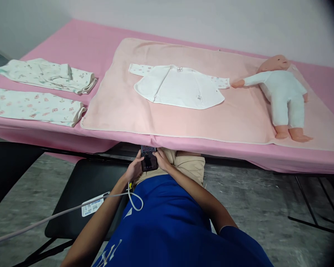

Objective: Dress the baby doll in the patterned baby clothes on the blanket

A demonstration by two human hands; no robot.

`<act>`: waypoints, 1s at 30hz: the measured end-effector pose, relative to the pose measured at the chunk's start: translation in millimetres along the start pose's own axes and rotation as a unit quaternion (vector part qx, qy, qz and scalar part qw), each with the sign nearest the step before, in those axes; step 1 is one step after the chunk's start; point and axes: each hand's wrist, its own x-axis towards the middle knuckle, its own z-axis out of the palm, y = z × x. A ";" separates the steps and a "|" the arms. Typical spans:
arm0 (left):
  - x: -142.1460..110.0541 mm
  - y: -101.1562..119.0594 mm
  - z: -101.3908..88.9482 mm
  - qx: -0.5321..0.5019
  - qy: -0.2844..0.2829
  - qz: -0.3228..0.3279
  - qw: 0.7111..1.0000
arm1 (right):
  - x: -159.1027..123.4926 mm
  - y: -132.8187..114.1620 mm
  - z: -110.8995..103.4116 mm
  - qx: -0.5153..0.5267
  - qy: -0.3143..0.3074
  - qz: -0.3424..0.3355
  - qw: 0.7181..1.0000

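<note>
Along the left end of the pink-covered tabletop (64, 42), two bundles of folded printed cloth lie one nearer than the other: the far bundle (44, 76) with greenish marks, the near bundle (36, 105) with pinkish ones, close to the front edge. A pale peach mat (111, 105) covers the middle and right. Toward the mat's far edge a white baby jacket (180, 89) is spread flat, sleeves out; its right cuff is just beside the hand of a doll (285, 87) in white, lying near the mat's right end, feet toward the front edge.

Below the tabletop's front edge, left of its middle, the phone (149, 161) is over the person's lap. The left hand (134, 168) grips its left side, thumb along the border; the right hand (162, 160) holds the right side, thumb over the screen. The fingers behind are hidden. A pale cable (64, 213) crosses the left forearm and loops against the blue shirt (167, 222). Beneath it, a white-and-blue card (92, 208) rests on the black chair (69, 211), near the seat's right edge.
</note>
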 end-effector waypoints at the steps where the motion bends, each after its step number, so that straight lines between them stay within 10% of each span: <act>1: 0.0 0.3 0.6 0.000 0.001 0.001 1.000 | 0.7 0.1 0.0 -0.001 0.001 0.002 1.000; 15: 8.1 -2.5 -2.0 0.012 0.037 0.027 0.999 | -16.7 2.6 -14.1 0.076 -0.142 -0.026 0.987; 30: 13.3 -5.5 -2.7 0.052 0.058 0.035 0.996 | -15.7 9.4 -14.0 0.067 -0.138 -0.071 0.986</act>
